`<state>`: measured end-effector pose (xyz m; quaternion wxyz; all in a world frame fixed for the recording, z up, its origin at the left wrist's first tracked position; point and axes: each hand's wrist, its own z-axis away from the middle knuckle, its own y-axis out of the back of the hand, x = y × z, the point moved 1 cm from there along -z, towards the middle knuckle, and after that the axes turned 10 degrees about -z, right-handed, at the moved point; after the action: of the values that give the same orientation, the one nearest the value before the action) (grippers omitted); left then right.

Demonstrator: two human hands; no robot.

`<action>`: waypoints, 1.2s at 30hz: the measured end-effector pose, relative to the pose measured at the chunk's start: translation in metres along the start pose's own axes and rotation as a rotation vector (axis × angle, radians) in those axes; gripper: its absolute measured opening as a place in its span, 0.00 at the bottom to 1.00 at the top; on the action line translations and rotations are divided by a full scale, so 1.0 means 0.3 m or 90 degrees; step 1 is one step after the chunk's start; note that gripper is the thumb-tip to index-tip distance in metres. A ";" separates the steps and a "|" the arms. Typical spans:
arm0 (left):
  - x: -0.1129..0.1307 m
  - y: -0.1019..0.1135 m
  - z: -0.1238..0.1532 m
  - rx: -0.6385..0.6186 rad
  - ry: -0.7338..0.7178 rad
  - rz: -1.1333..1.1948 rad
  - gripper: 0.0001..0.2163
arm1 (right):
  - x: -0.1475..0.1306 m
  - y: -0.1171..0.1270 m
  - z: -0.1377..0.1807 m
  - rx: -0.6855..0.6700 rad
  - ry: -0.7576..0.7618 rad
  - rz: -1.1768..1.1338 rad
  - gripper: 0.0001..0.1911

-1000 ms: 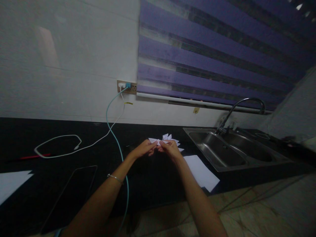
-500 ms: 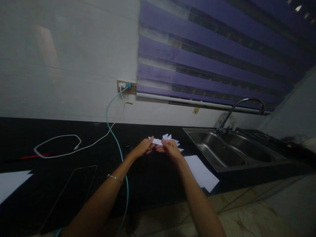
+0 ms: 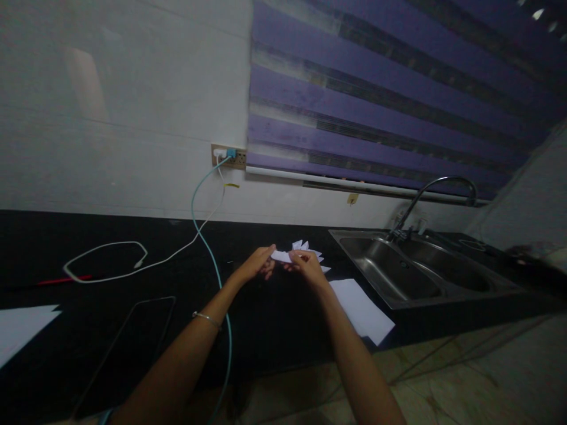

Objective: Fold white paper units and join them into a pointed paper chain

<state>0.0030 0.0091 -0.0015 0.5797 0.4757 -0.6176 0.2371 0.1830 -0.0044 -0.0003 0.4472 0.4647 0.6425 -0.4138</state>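
A small folded strip of white paper (image 3: pixel 282 256) is held between both hands above the black countertop. My left hand (image 3: pixel 260 262) pinches its left end between thumb and fingers. On the other end, my right hand (image 3: pixel 306 264) is closed with the thumb on top. Just behind the right hand lie several pointed folded paper pieces (image 3: pixel 303 245), fanned out and partly hidden by it. Flat white sheets of paper (image 3: pixel 361 307) rest on the counter beside my right forearm.
A double steel sink (image 3: pixel 394 268) with a curved faucet (image 3: pixel 436 186) is at the right. A teal cable (image 3: pixel 212 260) runs from the wall outlet (image 3: pixel 228 156) past my left wrist. A white cable (image 3: pixel 104 245), a red pen-like object (image 3: pixel 64 280) and more paper (image 3: pixel 22 327) lie left.
The paper strip has turned slightly in my fingers, and its left tip no longer sticks out past my left thumb. Both hands stay in nearly the same place.
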 end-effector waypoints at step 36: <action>-0.051 -0.007 -0.024 0.097 -0.019 -0.093 0.10 | 0.015 -0.007 0.013 -0.068 0.241 0.591 0.06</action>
<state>0.0063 0.0190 -0.0150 0.5482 0.5659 -0.5700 0.2329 0.1810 -0.0076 -0.0054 0.4829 0.7447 0.4583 -0.0466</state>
